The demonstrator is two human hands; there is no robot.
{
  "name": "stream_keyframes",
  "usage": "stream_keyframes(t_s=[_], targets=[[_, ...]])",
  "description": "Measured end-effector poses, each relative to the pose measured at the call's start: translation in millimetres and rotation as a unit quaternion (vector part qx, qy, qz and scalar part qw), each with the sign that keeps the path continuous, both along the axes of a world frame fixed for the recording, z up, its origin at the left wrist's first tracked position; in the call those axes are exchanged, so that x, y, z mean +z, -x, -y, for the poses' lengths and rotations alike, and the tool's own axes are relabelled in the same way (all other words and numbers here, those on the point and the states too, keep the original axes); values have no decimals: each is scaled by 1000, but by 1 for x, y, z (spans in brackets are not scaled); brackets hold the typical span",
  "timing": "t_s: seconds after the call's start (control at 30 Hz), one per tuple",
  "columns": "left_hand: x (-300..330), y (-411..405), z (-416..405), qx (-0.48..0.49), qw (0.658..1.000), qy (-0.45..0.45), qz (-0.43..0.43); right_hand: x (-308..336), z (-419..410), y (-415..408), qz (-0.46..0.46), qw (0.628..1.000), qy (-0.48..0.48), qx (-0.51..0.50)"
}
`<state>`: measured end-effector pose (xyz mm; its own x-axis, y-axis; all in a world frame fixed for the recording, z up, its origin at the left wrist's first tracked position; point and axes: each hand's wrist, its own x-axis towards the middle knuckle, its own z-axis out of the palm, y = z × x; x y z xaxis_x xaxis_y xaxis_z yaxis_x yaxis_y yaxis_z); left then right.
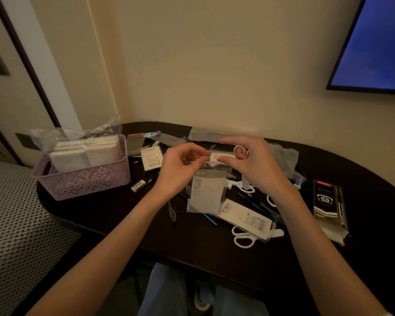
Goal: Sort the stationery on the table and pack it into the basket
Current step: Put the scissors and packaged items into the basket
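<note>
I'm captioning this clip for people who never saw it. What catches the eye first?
Both hands, left and right, pinch a clear packet above the dark table. A purple basket holding pale boxes stands at the left, and white scissors lie among scattered packets on the right.

Dark table [105, 213] — basket [84, 179], scissors [244, 240], packets [329, 206].

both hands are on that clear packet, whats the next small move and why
Probably carry the clear plastic packet left and drop it into the lilac perforated basket. Left hand and right hand both pinch its top edge, holding it above the dark table, and the basket shows room at its near side.
</note>
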<state>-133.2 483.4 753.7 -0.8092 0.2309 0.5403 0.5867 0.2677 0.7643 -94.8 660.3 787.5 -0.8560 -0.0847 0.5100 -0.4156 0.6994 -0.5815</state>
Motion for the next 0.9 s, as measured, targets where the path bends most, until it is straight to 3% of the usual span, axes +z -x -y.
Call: stream_keyframes(t_s=[0.23, 0.47, 0.67, 0.9], targets=[[-9, -8, 5, -14, 1000, -9, 3, 12, 13, 3, 28, 997, -65, 25], [-12, -9, 19, -153, 986, -11, 71, 16, 11, 6, 48, 992, -83, 77], [-20, -7, 15, -146, 986, 1, 84, 14, 15, 7, 74, 992, -73, 78], [-21, -6, 15, -119, 987, -1, 107, 21, 19, 3, 71, 994, 1, 86]])
